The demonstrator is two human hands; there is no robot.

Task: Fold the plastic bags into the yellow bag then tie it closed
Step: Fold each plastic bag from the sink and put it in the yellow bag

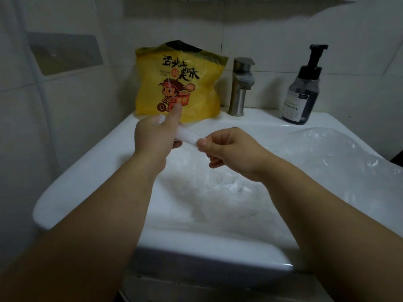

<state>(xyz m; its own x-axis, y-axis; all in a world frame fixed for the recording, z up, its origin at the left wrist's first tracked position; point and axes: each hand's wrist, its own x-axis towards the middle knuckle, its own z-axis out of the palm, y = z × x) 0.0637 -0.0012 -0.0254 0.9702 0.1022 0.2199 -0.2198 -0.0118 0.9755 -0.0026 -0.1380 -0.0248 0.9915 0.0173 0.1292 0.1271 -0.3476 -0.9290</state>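
Observation:
A yellow bag [192, 83] with a cartoon print and black lettering stands upright at the back of the white sink [87, 171], its top open. Above the basin, a clear plastic bag folded into a narrow strip [188, 138] stretches between both hands. My left hand [154, 134] grips its left end, thumb pointing up in front of the yellow bag. My right hand [226, 147] pinches its right end between thumb and curled fingers. More crumpled clear plastic bags [218, 192] fill the basin, and one puffy clear bag [340, 149] lies on the sink's right side.
A metal faucet [241, 86] stands just right of the yellow bag. A dark pump soap bottle [303, 92] sits at the back right corner. Tiled walls close in behind and on the left, with a shelf edge overhead.

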